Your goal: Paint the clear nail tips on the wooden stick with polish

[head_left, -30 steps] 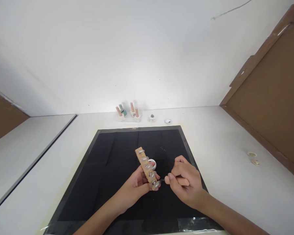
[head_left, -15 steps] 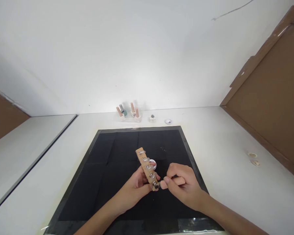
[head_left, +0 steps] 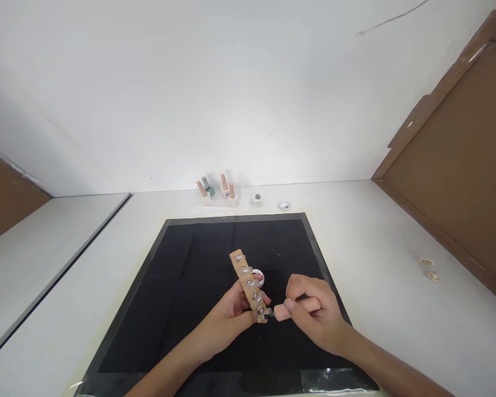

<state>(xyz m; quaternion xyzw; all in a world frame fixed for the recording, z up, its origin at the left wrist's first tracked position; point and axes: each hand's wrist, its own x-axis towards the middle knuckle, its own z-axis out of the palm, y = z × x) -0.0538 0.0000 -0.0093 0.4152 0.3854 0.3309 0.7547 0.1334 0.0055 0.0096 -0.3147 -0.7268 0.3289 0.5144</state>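
Note:
My left hand [head_left: 231, 317] is closed around a narrow wooden nail-tip stand [head_left: 248, 284], tilted above the black mat. Several clear false nails [head_left: 253, 283] are fixed along it in a row. Behind the stand, by my left fingers, a small round white lid-like piece [head_left: 258, 277] shows in part. My right hand [head_left: 316, 314] pinches the pink cap of a nail polish brush [head_left: 289, 310]. The brush's dark end points left, at the false nail [head_left: 268, 313] on the stand's near end. Whether the bristles touch it is too small to tell.
A clear tray [head_left: 219, 202] at the back holds several nail polish bottles [head_left: 231, 192]. Right of it stand an uncapped bottle [head_left: 257, 200] and a round white piece [head_left: 284, 205]. The black mat [head_left: 173, 309] lies under my hands. A brown cardboard panel [head_left: 458, 165] rises at right.
My right hand has moved slightly right with the brush, drawing it toward the outer tip of the nearest false nail. My left hand and the stand are almost still.

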